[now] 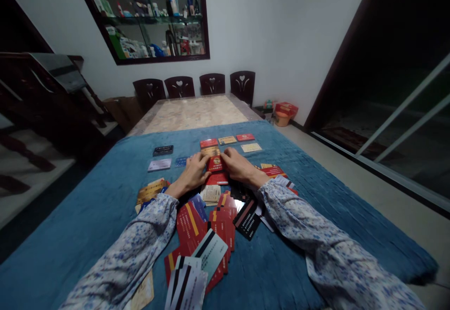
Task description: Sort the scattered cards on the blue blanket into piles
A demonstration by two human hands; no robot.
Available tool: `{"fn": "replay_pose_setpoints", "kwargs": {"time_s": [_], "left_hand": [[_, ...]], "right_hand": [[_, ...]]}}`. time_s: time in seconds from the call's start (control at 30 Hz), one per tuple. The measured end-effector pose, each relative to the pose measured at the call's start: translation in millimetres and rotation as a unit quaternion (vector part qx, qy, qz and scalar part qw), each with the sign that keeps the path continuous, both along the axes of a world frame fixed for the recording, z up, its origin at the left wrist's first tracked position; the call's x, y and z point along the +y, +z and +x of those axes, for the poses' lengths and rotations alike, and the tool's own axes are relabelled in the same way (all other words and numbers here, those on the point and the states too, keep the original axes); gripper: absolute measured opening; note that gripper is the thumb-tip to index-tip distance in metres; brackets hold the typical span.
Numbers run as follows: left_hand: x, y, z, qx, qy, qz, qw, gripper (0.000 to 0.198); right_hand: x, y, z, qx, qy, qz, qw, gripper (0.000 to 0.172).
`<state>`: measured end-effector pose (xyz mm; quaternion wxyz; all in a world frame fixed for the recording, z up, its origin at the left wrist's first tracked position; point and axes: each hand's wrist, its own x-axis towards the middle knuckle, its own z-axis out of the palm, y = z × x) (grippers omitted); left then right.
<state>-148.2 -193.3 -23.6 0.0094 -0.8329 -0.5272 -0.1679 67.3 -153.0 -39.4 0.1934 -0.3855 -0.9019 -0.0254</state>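
My left hand (194, 170) and my right hand (239, 165) meet over the blue cloth (87, 216), both pinching the sides of one red card (215, 163) that stands slightly raised between them. Just beyond it lies a tan card (211, 151), and another red card (217, 178) lies under my wrists. A loose heap of red, black, white and tan cards (207, 230) spreads between my forearms toward me. Both sleeves are pale with a small floral print.
Single cards lie in rows further out: black (163, 150), pale (159, 165), red (209, 143), tan (227, 140), red (245, 137), cream (251, 147). A marble table (190, 113) with several dark chairs stands behind, a wall cabinet (154, 17) above, a glass door at right.
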Motion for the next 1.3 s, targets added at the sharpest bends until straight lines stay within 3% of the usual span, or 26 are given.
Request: {"fn": "replay_pose_setpoints", "kwargs": {"time_s": [0.4, 0.63, 0.73, 0.93, 1.17, 1.3], "left_hand": [[-9, 7.2, 7, 0.045, 0.012, -0.014, 0.999, 0.045], [-5, 26.2, 15, 0.072, 0.002, -0.037, 0.997, 0.045], [1, 34.2, 23, 0.071, -0.007, -0.041, 0.997, 0.044], [22, 39.5, 43, 0.067, -0.030, -0.043, 0.996, 0.038], [48, 41.9, 69, 0.072, -0.032, -0.051, 0.996, 0.026], [63, 44.3, 84, 0.080, -0.026, -0.057, 0.995, 0.026]], "right_hand": [[-10, 23.9, 4, -0.063, 0.023, -0.013, 0.998, 0.035], [-2, 28.0, 13, -0.055, 0.025, -0.017, 0.998, 0.025], [5, 28.8, 21, -0.027, 0.028, -0.014, 0.999, 0.017], [18, 35.4, 44, 0.015, 0.041, -0.033, 0.998, 0.023], [48, 40.0, 73, -0.044, 0.019, -0.042, 0.998, 0.011], [68, 38.0, 85, -0.042, 0.022, -0.044, 0.998, 0.016]]}}
